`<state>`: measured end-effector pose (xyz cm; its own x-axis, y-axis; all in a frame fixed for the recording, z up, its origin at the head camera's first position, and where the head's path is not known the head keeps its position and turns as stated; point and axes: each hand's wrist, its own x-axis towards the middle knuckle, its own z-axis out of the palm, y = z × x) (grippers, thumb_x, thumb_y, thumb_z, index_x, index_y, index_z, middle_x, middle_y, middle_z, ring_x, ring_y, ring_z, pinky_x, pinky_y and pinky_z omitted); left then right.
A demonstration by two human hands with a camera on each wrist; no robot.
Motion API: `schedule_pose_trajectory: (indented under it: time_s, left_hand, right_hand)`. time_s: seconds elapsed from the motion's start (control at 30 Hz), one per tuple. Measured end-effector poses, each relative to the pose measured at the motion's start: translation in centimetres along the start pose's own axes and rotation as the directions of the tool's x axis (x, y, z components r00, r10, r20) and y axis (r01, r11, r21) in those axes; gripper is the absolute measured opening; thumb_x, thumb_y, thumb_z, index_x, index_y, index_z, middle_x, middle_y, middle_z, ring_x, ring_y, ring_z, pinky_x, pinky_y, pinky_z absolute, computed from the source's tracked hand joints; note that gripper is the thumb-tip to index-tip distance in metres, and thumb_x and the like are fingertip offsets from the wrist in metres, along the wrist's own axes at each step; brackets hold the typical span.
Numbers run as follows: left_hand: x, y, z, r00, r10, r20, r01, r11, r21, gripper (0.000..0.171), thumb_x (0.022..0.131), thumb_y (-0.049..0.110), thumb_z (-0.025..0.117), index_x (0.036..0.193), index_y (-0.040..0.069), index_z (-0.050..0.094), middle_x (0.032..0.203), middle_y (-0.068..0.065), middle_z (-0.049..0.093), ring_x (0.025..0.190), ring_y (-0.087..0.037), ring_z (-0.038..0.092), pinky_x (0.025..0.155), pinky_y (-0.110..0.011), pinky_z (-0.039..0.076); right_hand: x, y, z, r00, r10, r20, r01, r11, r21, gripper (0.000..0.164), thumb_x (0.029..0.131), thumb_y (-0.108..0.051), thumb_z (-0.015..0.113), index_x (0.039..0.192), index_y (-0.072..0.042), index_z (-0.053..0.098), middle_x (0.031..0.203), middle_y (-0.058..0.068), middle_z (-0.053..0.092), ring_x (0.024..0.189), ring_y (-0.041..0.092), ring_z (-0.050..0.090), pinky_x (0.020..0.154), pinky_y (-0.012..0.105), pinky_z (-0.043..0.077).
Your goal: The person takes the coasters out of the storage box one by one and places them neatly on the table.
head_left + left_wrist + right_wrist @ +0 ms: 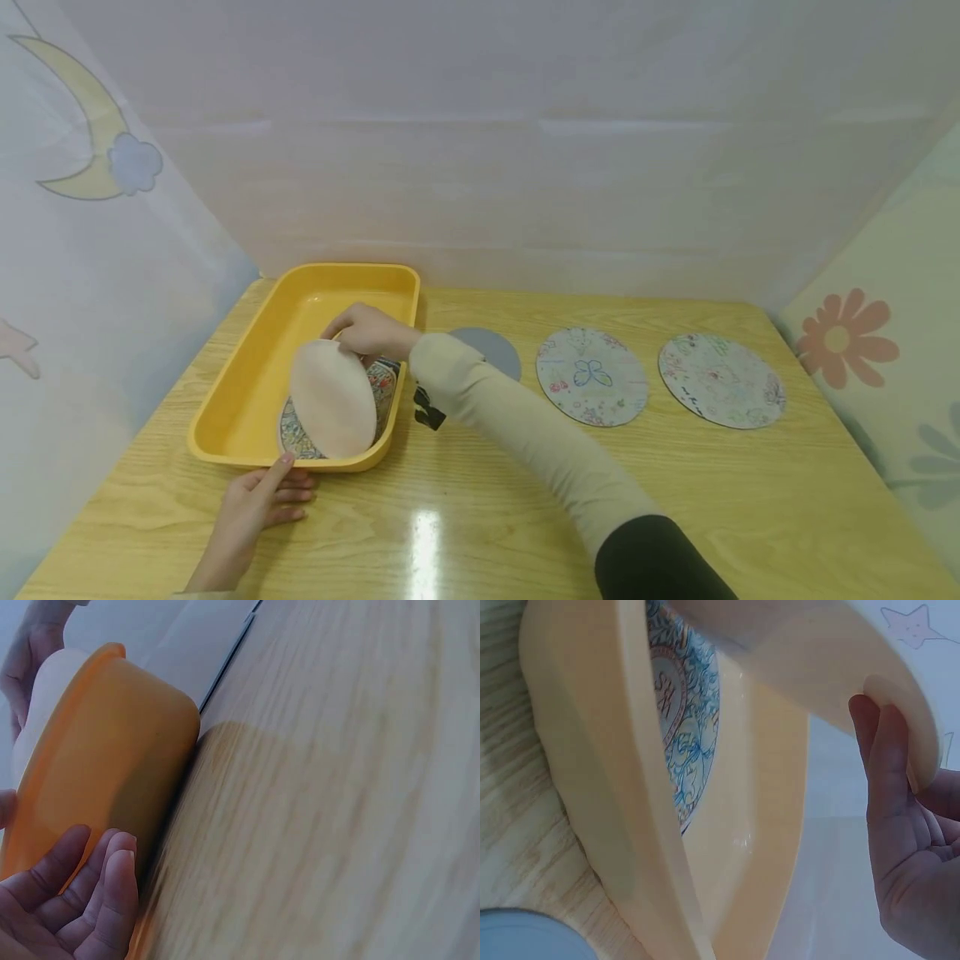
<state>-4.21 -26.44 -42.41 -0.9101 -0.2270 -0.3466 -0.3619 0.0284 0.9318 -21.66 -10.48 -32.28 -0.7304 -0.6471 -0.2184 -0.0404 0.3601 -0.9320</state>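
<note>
My right hand [371, 332] pinches the upper edge of a pale round mat [335, 400], thumb on one face and fingers on the other in the right wrist view. The mat stands tilted inside a yellow tray [243, 362], its plain side showing. Beneath it lies a round mat with a dense coloured pattern [697, 742], partly covered. At the tray's near side my left hand [255, 500] holds the rim, thumb over the top and fingers [116, 900] against the outer wall.
To the right of the tray a grey round mat [491, 350] lies partly behind my right sleeve. Further right are two round mats with drawings, one with a butterfly [592, 375], the other with scribbled flowers [722, 381]. A pale cloth wall [570, 183] borders the wooden table [525, 508].
</note>
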Motion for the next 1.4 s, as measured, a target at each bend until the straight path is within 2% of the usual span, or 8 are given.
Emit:
schedule_pose_trajectory:
  time_s: [0.3,0.47,0.93,1.2,1.4]
  left_hand:
    - [0.1,0.1,0.1,1.000,0.013,0.004,-0.013,1.000,-0.005,0.048,0.096,0.035,0.046,0.094,-0.011,0.062,0.080,-0.009,0.068,0.070,-0.016,0.065,0.061,-0.033,0.057]
    - [0.1,0.1,0.1,1.000,-0.011,0.009,0.011,1.000,-0.002,0.051,0.095,0.037,0.046,0.097,-0.012,0.061,0.081,-0.009,0.068,0.071,-0.016,0.065,0.062,-0.033,0.057]
    - [-0.1,0.2,0.0,1.000,0.001,0.005,-0.001,1.000,0.000,0.049,0.096,0.036,0.046,0.094,-0.011,0.062,0.079,-0.006,0.068,0.070,-0.015,0.065,0.063,-0.033,0.057]
    - [-0.2,0.3,0.0,1.000,-0.014,0.007,0.014,1.000,0.000,0.051,0.095,0.037,0.046,0.096,-0.012,0.061,0.080,-0.006,0.068,0.070,-0.015,0.065,0.063,-0.033,0.057]
    - [-0.2,0.2,0.0,1.000,-0.013,0.007,0.013,1.000,-0.003,0.051,0.095,0.037,0.047,0.095,-0.012,0.062,0.079,-0.006,0.068,0.069,-0.016,0.065,0.063,-0.033,0.057]
  right_hand:
    - [-0.5,-0.1,0.3,0.999,0.028,-0.022,-0.026,0.993,0.115,0.032,0.087,0.008,0.048,0.115,0.002,0.060,0.082,0.008,0.064,0.061,0.020,0.063,0.052,0.034,0.056]
    - [-1.0,-0.3,0.1,0.999,0.033,-0.039,-0.026,0.986,0.165,0.033,0.087,0.008,0.048,0.118,0.001,0.059,0.080,0.008,0.064,0.058,0.019,0.061,0.050,0.032,0.054]
    - [-2.1,-0.4,-0.3,0.993,0.042,-0.107,-0.002,0.939,0.345,0.032,0.088,0.006,0.051,0.118,-0.001,0.059,0.083,0.008,0.066,0.062,0.020,0.063,0.053,0.033,0.056]
    - [-3.0,-0.5,-0.6,0.985,0.040,-0.167,0.030,0.917,0.398,0.033,0.088,0.006,0.050,0.120,-0.001,0.058,0.082,0.009,0.066,0.059,0.017,0.061,0.046,0.026,0.053]
    - [-3.8,-0.7,-1.0,0.977,0.051,-0.206,0.049,0.890,0.453,0.032,0.088,0.006,0.051,0.118,-0.001,0.059,0.088,0.014,0.068,0.062,0.018,0.064,0.055,0.029,0.057]
